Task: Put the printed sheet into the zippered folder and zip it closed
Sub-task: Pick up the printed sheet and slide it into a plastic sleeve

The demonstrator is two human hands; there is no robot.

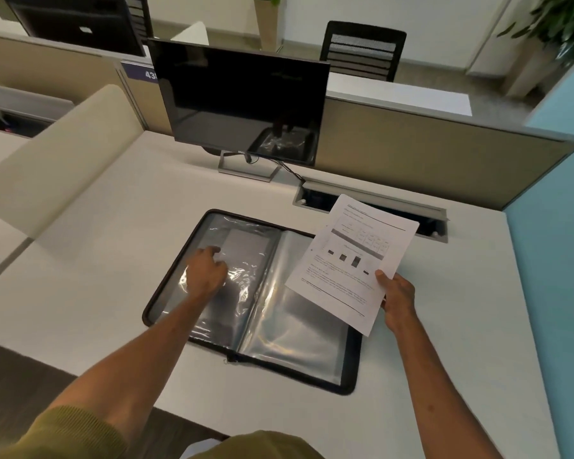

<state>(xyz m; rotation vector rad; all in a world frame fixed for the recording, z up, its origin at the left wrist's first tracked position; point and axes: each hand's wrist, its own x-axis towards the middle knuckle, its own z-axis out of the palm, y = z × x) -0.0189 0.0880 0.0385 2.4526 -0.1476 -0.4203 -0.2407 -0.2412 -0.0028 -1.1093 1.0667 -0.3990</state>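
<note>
The printed sheet (352, 260) faces up over the right half of the open zippered folder (295, 346), its long axis tilted away and rightward, heading farthest. Your right hand (396, 299) pinches its near-right edge. Your left hand (206, 273) rests relaxed on the folder's left pocket.

head-worn view, facing forward and down, desk (113, 260) near

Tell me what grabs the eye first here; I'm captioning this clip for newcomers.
The zippered folder lies open flat on the white desk, its clear plastic sleeves glinting. The right hand holds the printed sheet above the folder's right side, while the left hand rests on the left sleeves. A dark monitor stands behind.
</note>
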